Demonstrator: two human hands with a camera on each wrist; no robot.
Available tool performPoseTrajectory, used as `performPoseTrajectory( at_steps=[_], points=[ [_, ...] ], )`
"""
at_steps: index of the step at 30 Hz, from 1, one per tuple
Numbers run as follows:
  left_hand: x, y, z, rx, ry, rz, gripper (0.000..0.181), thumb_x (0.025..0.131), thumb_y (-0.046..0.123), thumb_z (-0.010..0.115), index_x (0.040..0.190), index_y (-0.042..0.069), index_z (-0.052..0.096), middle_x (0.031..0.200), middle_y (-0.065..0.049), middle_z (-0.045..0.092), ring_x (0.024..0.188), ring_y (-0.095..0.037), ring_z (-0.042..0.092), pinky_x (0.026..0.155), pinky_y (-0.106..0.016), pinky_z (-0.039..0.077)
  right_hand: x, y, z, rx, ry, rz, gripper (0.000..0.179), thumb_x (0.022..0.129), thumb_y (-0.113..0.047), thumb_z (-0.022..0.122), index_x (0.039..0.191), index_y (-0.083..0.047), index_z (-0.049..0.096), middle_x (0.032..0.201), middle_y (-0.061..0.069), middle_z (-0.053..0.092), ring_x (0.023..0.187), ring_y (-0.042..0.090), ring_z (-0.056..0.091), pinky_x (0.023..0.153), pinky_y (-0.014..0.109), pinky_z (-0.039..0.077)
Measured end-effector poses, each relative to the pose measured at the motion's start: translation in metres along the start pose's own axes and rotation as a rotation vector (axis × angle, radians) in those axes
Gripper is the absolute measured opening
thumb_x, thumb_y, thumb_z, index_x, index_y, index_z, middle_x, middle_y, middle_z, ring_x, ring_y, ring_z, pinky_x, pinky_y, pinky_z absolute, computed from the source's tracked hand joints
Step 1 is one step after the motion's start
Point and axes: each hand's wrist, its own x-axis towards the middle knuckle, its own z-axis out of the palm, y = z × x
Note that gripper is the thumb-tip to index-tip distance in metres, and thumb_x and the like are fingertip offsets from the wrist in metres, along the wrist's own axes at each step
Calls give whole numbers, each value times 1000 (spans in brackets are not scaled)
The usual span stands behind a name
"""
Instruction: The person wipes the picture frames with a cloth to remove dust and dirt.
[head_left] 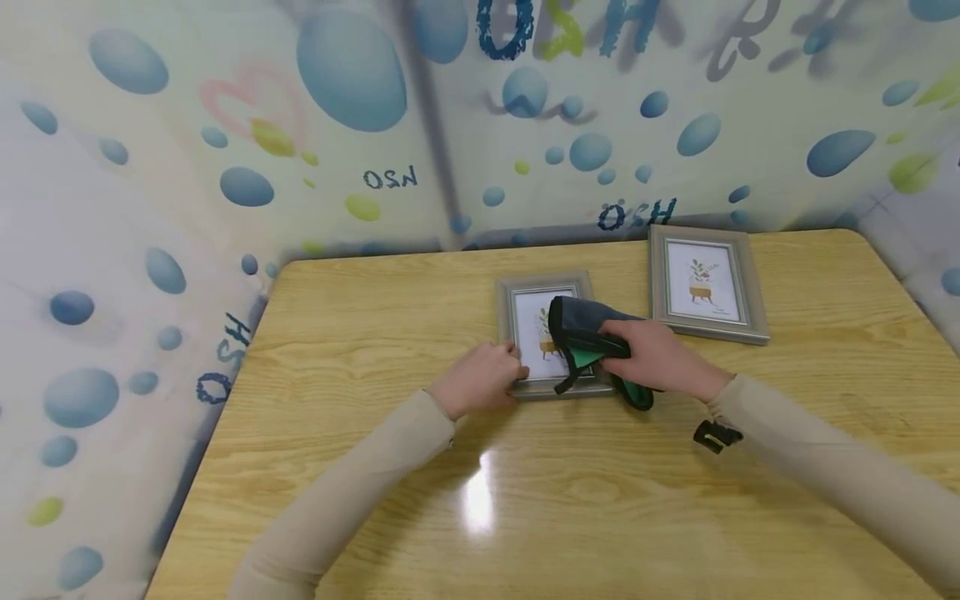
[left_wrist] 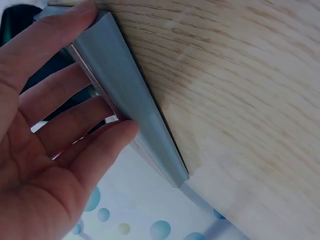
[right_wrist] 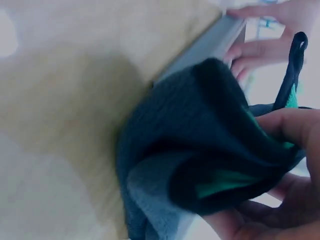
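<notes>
A grey picture frame (head_left: 543,392) with a potted-plant print lies face up on the table. At its near left corner my left hand (head_left: 480,379) holds the frame, thumb on the border and fingers bent over the edge, as the left wrist view shows along the grey border (left_wrist: 125,85). In my right hand (head_left: 663,358) is a bunched dark blue-grey cloth (head_left: 592,317) with black edging, a green inner side and a small hanging loop (right_wrist: 295,60). The cloth covers the right part of the frame. Right thumb and fingers pinch its folds.
A second, matching picture frame (head_left: 757,308) lies at the back right, near the wall. The wooden table (head_left: 360,350) meets a wall covering (head_left: 450,167) printed with blue drops. A black strap piece (head_left: 717,435) hangs at the right cuff.
</notes>
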Motion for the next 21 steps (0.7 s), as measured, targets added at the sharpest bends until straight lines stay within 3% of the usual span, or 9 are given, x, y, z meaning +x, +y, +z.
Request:
performPoseTrajectory(
  at_steps=[6, 11, 15, 21],
  points=[
    [-1, 0, 0, 12, -20, 4, 28, 78, 27, 82, 99, 12, 74, 101, -8, 66, 89, -19, 58, 72, -30, 52, 42, 15, -9, 28, -8, 112, 37, 91, -14, 61, 122, 7, 56, 112, 24, 62, 95, 35, 61, 79, 49, 49],
    [2, 3, 2, 5, -39, -2, 28, 79, 28, 81, 101, 12, 74, 105, -8, 66, 92, -19, 58, 75, -31, 52, 61, 26, -16, 34, 0, 120, 39, 93, -12, 57, 126, 9, 52, 121, 29, 56, 107, 42, 56, 89, 54, 44],
    [3, 4, 1, 7, -42, -4, 27, 80, 28, 80, 101, 12, 74, 105, -9, 66, 91, -19, 58, 74, -31, 51, 58, 28, -16, 16, -1, 93, 37, 93, -11, 58, 124, 9, 53, 117, 28, 58, 103, 41, 58, 87, 54, 45],
    [1, 1, 0, 14, -18, -3, 26, 79, 28, 81, 97, 11, 73, 99, -8, 66, 87, -19, 57, 70, -30, 51, 33, 18, -7, -24, 9, -3, 29, 88, -11, 65, 112, 4, 60, 100, 16, 65, 82, 28, 61, 72, 46, 49]
  ],
)
